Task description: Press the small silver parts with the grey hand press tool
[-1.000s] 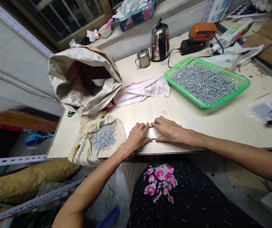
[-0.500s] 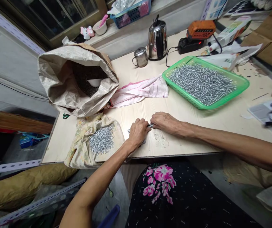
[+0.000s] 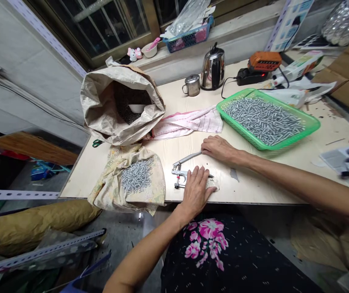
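Hand-held snap pliers (image 3: 179,171) lie on the table with their jaws to the left and their two handles spread apart. My right hand (image 3: 219,147) is closed on the end of the upper handle. My left hand (image 3: 195,188) rests flat over the lower handle, fingers stretched out, thumb to the right; it covers part of that handle. A dark pointed tip sticks out past its fingers. Left of the pliers, a pile of small silvery metal pieces (image 3: 136,176) sits on a patterned cloth (image 3: 107,183). Beside my left thumb is a clear film-like patch (image 3: 215,184).
A green basket (image 3: 310,127) full of silvery pieces stands at the right. An open sack (image 3: 97,110) with a white scoop (image 3: 138,108) is at the left. A pink-white towel (image 3: 193,122), metal mug (image 3: 192,85), kettle (image 3: 212,67) and orange battery (image 3: 264,62) are behind.
My left hand has opened from its grip and now lies flat. The pliers have come into view with handles spread. My right hand is farther from the left. The camera view has shifted.
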Demonstrator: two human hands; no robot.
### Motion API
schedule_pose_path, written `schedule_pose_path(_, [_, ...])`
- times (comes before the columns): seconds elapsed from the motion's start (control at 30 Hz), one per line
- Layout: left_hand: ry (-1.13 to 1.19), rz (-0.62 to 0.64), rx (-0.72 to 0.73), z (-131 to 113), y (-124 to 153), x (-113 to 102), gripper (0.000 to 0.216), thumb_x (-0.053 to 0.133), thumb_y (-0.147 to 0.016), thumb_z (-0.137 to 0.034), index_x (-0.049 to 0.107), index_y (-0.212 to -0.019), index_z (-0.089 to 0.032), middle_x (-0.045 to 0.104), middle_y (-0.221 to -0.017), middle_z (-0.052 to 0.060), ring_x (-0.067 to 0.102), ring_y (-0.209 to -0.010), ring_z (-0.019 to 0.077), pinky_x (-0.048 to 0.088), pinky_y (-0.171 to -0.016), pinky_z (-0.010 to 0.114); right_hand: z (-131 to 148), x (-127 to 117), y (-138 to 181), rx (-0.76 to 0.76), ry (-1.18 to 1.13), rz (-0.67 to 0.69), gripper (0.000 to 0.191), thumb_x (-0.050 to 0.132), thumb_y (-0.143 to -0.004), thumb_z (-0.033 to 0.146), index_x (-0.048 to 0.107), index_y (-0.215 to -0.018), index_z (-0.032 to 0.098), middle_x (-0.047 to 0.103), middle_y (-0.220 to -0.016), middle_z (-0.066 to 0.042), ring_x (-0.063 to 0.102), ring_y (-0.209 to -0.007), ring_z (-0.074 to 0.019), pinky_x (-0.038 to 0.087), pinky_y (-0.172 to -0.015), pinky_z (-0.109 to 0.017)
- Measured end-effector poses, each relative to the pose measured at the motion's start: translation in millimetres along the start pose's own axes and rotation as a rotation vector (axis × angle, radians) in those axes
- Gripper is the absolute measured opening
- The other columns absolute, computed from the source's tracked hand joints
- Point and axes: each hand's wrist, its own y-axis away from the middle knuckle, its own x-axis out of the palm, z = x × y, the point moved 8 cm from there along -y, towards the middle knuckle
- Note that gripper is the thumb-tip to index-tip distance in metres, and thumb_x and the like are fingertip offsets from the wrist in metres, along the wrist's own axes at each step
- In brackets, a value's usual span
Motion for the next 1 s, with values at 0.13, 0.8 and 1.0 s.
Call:
schedule_pose_path(0.13, [0.061,-0.016,-0.006,0,0,-2,0.057,0.054,-0.094,-0.042,0.039,-0.142,-0.016,0.045,-0.149,0.018,0.031,-0.145,0.0336,0.027,-0.116,0.06,14,-11,-20,0.078,0.088,-0.028,0.02,0.051,-0.093,0.025,0.068,-0.097,0.017,0.065,-0.1,-0.011,0.052,-0.098,-0.0261,0.031,-0.079,-0.038])
schedule_pose_path(0.8, [0.049,-0.117,0.004,14,14,-17,0.037,0.054,-0.094,-0.033,0.056,-0.129,-0.018,0.057,-0.134,0.016,0.048,-0.129,0.0322,0.04,-0.109,0.052,132,-57,-9,-0.327,-0.078,-0.228,0.024,0.038,-0.093,0.014,0.058,-0.106,0.018,0.062,-0.097,-0.008,0.057,-0.084,-0.0194,0.048,-0.076,-0.032])
schedule_pose_path(1.0, [-0.383,-0.264,-0.417,124,62,-100,0.023,0.047,-0.097,-0.019,0.069,-0.096,-0.017,0.064,-0.097,0.012,0.054,-0.096,0.0268,0.048,-0.083,0.042,9,-172,54,0.339,0.321,-0.578,0.038,0.038,-0.099,0.041,0.062,-0.12,0.02,0.056,-0.122,-0.016,0.058,-0.095,-0.0336,0.046,-0.064,-0.042])
